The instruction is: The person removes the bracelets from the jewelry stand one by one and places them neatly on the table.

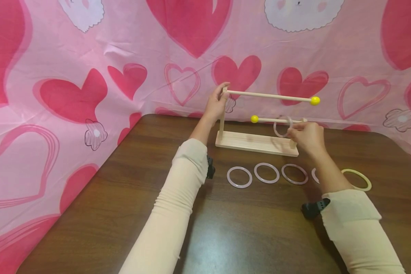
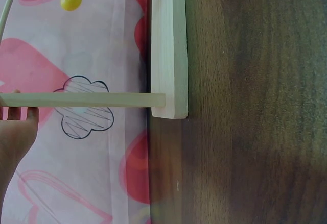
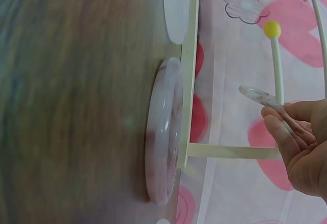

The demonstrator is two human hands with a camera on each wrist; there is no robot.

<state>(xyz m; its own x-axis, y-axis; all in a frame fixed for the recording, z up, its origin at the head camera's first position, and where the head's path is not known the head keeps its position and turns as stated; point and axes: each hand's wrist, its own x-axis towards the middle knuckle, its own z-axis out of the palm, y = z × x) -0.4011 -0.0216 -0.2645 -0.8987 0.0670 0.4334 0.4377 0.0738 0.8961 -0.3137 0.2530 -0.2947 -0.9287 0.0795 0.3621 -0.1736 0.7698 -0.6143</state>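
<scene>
A light wooden bangle stand (image 1: 257,144) has two posts, each bearing a horizontal rod tipped with a yellow ball. My left hand (image 1: 215,105) grips the top of the taller left post (image 2: 87,100), by the base of the upper rod (image 1: 270,95). Between thumb and fingers, my right hand (image 1: 309,139) pinches a pale marbled bangle (image 3: 260,96) near the shorter right post (image 3: 230,151). The lower rod (image 1: 272,120) appears to pass through this bangle, between its yellow ball (image 1: 255,119) and the post.
In front of the stand, a row of bangles lies on the brown wooden table (image 1: 140,213): several pale lilac ones (image 1: 239,186), one partly hidden by my right wrist, and a yellow-green one (image 1: 367,182) at the right end. Behind hangs a pink heart-patterned cloth (image 1: 130,34).
</scene>
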